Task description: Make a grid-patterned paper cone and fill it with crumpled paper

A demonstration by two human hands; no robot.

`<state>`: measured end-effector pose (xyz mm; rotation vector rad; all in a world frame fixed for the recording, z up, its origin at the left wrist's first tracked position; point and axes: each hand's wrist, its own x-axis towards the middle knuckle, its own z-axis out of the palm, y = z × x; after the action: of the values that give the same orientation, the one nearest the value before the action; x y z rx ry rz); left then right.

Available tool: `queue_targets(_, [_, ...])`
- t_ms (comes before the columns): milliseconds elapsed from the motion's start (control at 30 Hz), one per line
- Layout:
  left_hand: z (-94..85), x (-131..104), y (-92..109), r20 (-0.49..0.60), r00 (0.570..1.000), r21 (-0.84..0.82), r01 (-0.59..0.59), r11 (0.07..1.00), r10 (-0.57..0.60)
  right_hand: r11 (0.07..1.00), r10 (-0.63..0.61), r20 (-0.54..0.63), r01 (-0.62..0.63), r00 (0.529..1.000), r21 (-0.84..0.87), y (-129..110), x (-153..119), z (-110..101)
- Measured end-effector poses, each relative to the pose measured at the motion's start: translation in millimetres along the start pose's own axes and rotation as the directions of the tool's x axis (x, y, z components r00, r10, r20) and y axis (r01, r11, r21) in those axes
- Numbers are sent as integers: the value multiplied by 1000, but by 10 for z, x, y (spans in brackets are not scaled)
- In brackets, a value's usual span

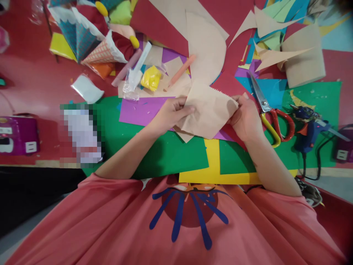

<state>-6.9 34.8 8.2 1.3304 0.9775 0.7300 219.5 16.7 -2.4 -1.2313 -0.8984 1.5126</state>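
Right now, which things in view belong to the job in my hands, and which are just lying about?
Job in hand:
- tan paper, held in left hand and right hand
- scissors, probably
- glue gun, probably

Lying about, it seems:
- checked cones
- white packet
- yellow packet

Coarse blocks blur a flat object (82,136) on the left, perhaps a phone. The left edge cuts off one purple box (22,136), the right edge another box (343,149). The beige sheet (206,110) hides some fingertips of the left hand (172,114). The shirt (124,221) runs out below, and the upper right corner is too dark to read.
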Motion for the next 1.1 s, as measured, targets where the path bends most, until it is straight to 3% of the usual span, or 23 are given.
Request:
queue_targets(133, [-65,23,38,-74,997,162,-22,986,35,990,3,185,23,983,-138,-88,-69,15])
queue_targets(200, [-85,25,80,-102,995,188,0,982,19,977,-9,221,56,975,-206,-94,-77,-1])
queue_targets(400, [-160,44,176,-51,984,92,174,980,-170,953,-96,96,119,991,-280,-121,-28,-78])
queue_targets(567, [-250,81,130,-29,971,56,238,970,-237,953,-102,97,125,990,-278,-140,24,-107])
queue_targets(800, [-253,88,102,-105,971,-136,199,971,-213,958,-201,60,209,978,-194,-108,86,-179])
queue_targets(933, [-240,82,115,-144,971,-130,170,977,-188,924,-273,40,273,961,-267,-134,64,-184])
queue_targets(1100, [-237,63,85,-157,985,-95,52,994,-66,872,-338,69,340,939,-353,-169,28,-195])
